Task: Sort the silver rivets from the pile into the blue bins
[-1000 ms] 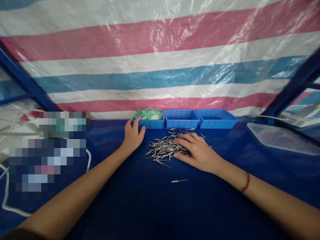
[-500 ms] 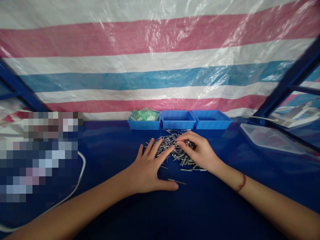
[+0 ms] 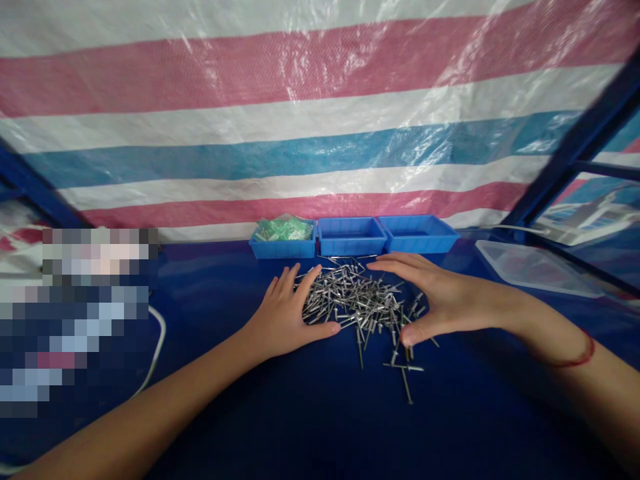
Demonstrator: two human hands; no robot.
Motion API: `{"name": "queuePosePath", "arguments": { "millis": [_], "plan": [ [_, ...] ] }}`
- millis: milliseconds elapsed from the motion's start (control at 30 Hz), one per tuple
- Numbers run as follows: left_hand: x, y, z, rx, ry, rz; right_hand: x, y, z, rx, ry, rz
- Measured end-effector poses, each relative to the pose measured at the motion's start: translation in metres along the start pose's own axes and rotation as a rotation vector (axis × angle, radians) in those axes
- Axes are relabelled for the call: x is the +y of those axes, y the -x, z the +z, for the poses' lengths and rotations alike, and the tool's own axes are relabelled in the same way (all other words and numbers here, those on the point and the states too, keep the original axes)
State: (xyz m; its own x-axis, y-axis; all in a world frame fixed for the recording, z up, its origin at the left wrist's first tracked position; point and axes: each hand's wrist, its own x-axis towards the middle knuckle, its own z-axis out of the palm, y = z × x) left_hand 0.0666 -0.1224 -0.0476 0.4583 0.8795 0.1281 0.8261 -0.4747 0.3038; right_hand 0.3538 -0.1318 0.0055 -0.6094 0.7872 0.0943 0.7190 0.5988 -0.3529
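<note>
A loose pile of silvery pop rivets [image 3: 357,297] lies on the blue tabletop [image 3: 320,427], between my two hands. My left hand [image 3: 285,317] rests at the pile's left edge, fingers spread and thumb pointing right along its near side. At the right edge, my right hand [image 3: 445,297] curves around the rivets with thumb and fingers wide apart. Neither hand holds anything. Several rivets stick out from the near side of the pile, and one stray rivet [image 3: 407,387] lies closest to me.
Behind the pile stand three blue bins: the left bin [image 3: 283,249] holds green-tinted plastic packets [image 3: 285,228], beside a middle bin [image 3: 353,247] and a right bin [image 3: 423,243]. A translucent lid [image 3: 535,270] lies at right. A white cable [image 3: 159,340] runs at left, near a blurred-out person.
My right hand has opened from a pinch and moved right. My left hand has shifted slightly left and up. The pile now spreads nearer to me, with rivets at its front.
</note>
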Motion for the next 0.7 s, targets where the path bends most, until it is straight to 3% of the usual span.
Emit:
{"name": "queuePosePath", "arguments": {
  "millis": [133, 267, 467, 600, 700],
  "plan": [
    [-0.001, -0.002, -0.002, -0.038, 0.003, 0.045, 0.005, 0.029, 0.016, -0.091, 0.026, 0.08],
    [0.002, -0.005, -0.005, -0.078, 0.02, 0.089, 0.008, 0.04, 0.037, -0.087, 0.074, 0.123],
    [0.006, -0.012, -0.003, -0.038, 0.104, 0.197, 0.004, 0.01, 0.051, -0.017, 0.082, 0.083],
    [0.012, -0.019, 0.002, 0.051, 0.191, 0.329, -0.002, -0.01, 0.059, 0.122, 0.006, 0.005],
    [0.018, -0.025, 0.007, 0.097, 0.221, 0.351, -0.007, -0.025, 0.063, 0.228, -0.081, -0.077]
  ]
}}
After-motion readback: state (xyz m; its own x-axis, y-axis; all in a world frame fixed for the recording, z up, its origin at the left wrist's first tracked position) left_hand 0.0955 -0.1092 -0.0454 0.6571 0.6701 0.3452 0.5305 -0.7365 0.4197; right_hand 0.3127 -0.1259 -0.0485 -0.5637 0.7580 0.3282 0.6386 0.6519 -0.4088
